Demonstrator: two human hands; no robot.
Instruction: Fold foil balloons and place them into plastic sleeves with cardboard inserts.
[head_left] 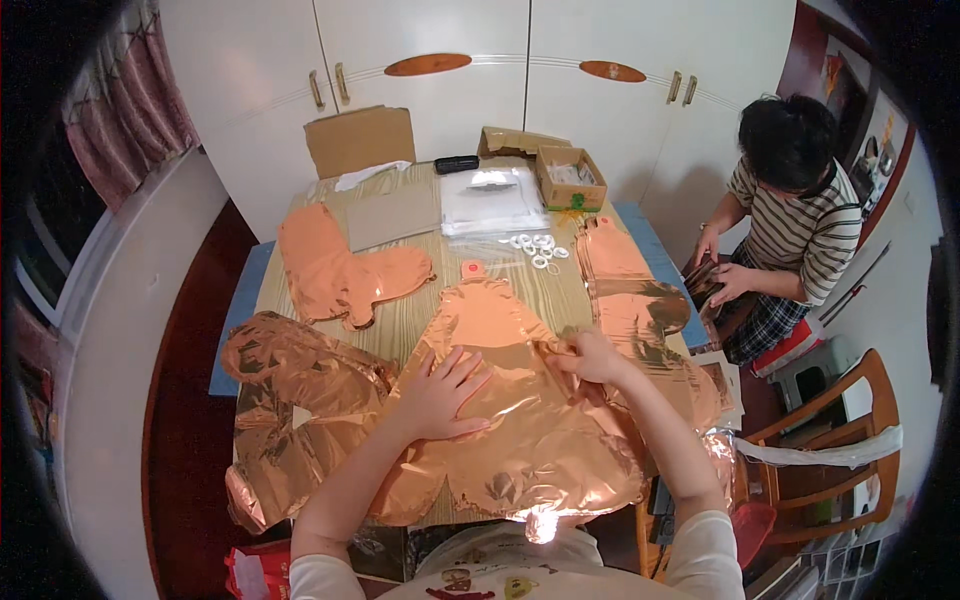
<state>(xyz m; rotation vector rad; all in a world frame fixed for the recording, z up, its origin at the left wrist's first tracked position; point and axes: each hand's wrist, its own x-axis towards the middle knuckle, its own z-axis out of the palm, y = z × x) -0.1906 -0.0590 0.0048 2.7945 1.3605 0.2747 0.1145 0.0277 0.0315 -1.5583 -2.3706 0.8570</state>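
Observation:
A flat, copper-coloured foil balloon [520, 440] lies in front of me on the table, its small tab with a red mark pointing away. My left hand [445, 398] rests on it, palm down with the fingers spread. At the balloon's right edge, the curled fingers of my right hand [590, 358] pinch the foil. Another foil balloon [300, 400] lies crumpled beside my left forearm, and a flat one [325, 265] sits beyond it. More copper foil [625, 305] is laid out along the right side, partly under the middle balloon.
Behind are a stack of clear plastic bags [490, 200], several white rings [540, 245], a small open carton [572, 182], a black object [457, 164] and a grey board [393, 215]. A person in a striped shirt [805, 230] handles something at right, near a wooden chair [875, 440].

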